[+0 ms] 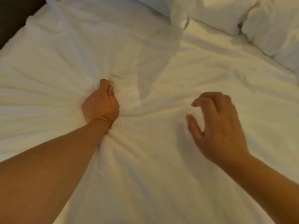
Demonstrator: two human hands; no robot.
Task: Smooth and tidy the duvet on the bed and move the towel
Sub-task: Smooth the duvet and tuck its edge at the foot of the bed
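A white duvet [145, 167] covers the bed and fills most of the view. My left hand [100, 103] grips a bunch of the duvet at centre left, and creases fan out from the fist. My right hand [216, 126] hovers just above the duvet at centre right, fingers loosely curled and holding nothing, slightly blurred. A folded-over flap of the duvet [113, 38] lies across the upper left. No towel can be told apart from the white bedding.
White pillows [226, 15] lie at the top right, with a rumpled one [275, 29] at the far right. A dark strip beside the bed [11, 15] shows at the top left corner, marking the bed's edge.
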